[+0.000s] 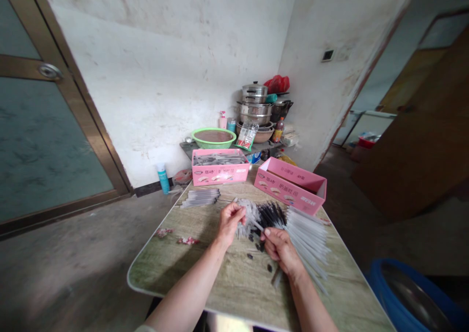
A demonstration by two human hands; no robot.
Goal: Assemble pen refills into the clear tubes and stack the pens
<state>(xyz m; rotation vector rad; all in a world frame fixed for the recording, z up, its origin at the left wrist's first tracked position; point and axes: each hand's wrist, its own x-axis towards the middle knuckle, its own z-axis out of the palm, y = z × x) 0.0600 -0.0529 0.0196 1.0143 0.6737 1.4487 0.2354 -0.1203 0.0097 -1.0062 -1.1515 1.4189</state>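
Above the table's middle, my right hand (280,246) pinches a thin whitish tube (258,225). The tube slants up toward my left hand (230,219), whose thumb and fingers are closed at its far end. My left fingers hide that end. Just behind the hands lies a heap of short whitish pieces (249,210). Beside it is a pile of black slender pieces (271,214), and right of that a fanned stack of long translucent tubes (308,239). Several small black bits (250,256) are scattered near my right hand. A row of grey-white sticks (201,197) lies at left.
On the table's (176,268) far side stand a pink box (220,174) filled with sticks and another pink box (289,188). Behind are a green basin (213,144) and stacked pots (255,112). A blue tub (381,283) stands at lower right.
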